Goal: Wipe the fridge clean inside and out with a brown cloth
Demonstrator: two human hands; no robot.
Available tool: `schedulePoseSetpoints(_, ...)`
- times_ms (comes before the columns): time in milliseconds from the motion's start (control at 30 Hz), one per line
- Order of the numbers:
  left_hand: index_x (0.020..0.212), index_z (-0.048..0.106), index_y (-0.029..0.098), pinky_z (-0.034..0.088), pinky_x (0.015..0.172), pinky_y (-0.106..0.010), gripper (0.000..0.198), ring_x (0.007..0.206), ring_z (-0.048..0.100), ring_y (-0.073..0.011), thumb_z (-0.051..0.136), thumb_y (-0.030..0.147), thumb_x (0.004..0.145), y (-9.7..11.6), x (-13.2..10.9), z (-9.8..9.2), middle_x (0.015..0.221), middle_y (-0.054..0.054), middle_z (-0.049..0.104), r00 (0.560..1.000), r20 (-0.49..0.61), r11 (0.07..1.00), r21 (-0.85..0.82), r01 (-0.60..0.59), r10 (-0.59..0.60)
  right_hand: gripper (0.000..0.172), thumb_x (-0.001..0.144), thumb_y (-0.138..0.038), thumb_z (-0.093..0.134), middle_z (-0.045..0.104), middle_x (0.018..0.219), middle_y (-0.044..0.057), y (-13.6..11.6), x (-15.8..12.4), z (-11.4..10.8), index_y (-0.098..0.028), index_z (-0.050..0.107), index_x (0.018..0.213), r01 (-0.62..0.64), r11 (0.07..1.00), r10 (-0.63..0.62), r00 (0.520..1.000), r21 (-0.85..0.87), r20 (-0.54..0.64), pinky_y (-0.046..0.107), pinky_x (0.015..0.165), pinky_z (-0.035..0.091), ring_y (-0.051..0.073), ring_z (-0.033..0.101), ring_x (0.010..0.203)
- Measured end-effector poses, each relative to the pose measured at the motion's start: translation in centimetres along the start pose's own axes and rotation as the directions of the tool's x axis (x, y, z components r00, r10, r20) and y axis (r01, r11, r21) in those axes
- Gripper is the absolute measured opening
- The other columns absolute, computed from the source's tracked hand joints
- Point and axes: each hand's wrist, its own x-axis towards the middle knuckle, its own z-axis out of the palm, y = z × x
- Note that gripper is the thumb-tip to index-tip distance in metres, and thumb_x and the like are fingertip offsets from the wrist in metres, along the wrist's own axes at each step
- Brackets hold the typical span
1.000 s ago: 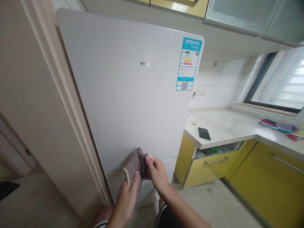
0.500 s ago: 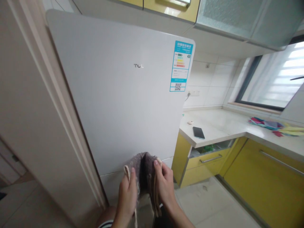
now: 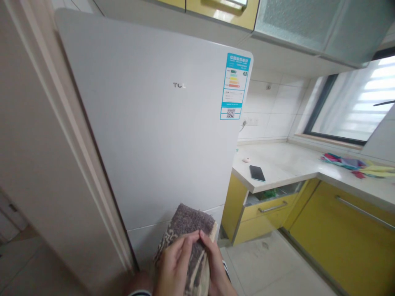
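Lower centre now, left hand [image 3: 173,260] and right hand [image 3: 215,261] close together, both gripping the folded patterned cloth [image 3: 191,218]! White fridge [image 3: 148,131] behind.

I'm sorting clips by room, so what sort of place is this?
Probably a home kitchen: what looks like a white fridge stands beside a pale countertop, with a yellow drawer set beneath it.

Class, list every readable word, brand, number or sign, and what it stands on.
"TCL": on the white refrigerator door.
"中国", remaining characters blurred: heading of the energy label stuck on that door.
The label's smaller print and figures: too small to read.
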Motion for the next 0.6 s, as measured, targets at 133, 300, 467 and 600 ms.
schedulePoseSetpoints(133,0.132,0.073,0.023,0.050,0.121,-0.058,0.076,0.141,0.062,-0.0373,0.076,0.077,0.079,-0.1,2.7,-2.8,0.150,-0.016,0.068,0.963,-0.269,1.000,0.011,-0.019,0.021,0.072,0.066,-0.057,0.097,0.080,0.102,0.015,-1.1,-0.2,-1.3,-0.012,0.077,0.118,-0.175,0.982,0.174,0.985,0.070,0.017,0.052,0.101,0.059,0.036,0.077,0.105)
schedulePoseSetpoints(300,0.128,0.075,0.020,0.061,0.108,-0.050,0.075,0.122,0.075,-0.0354,0.080,0.075,0.078,-2.0,3.3,-2.6,0.129,-0.016,0.080,0.966,0.163,0.950,-0.211,0.232,-0.200,0.086,0.061,-0.062,0.101,0.079,0.115,0.018,-1.0,-0.3,-2.4,-0.014,0.076,0.128,-0.258,0.964,0.248,0.960,0.062,0.130,0.058,0.109,0.055,0.040,0.074,0.116)
schedulePoseSetpoints(467,0.123,0.076,0.024,0.065,0.097,-0.046,0.053,0.108,0.079,-0.0310,0.066,0.067,0.093,-2.6,6.1,-6.7,0.120,-0.011,0.083,0.942,-0.145,0.918,0.312,-0.246,0.302,0.077,0.065,-0.051,0.101,0.079,0.116,0.017,-5.5,0.7,-1.7,-0.016,0.074,0.129,0.016,0.992,-0.014,1.000,0.126,-0.020,0.057,0.104,0.059,0.038,0.076,0.113)
schedulePoseSetpoints(600,0.155,0.058,0.027,0.048,0.121,-0.055,0.054,0.141,0.063,-0.0335,0.063,0.039,0.102,-1.1,10.8,-12.6,0.154,-0.012,0.066,0.579,-0.143,0.450,0.783,-0.430,0.802,0.075,0.070,-0.044,0.096,0.077,0.123,0.011,-15.2,3.2,2.5,-0.026,0.069,0.137,0.680,0.732,-0.674,0.715,-0.039,-0.188,0.056,0.097,0.062,0.034,0.075,0.111)
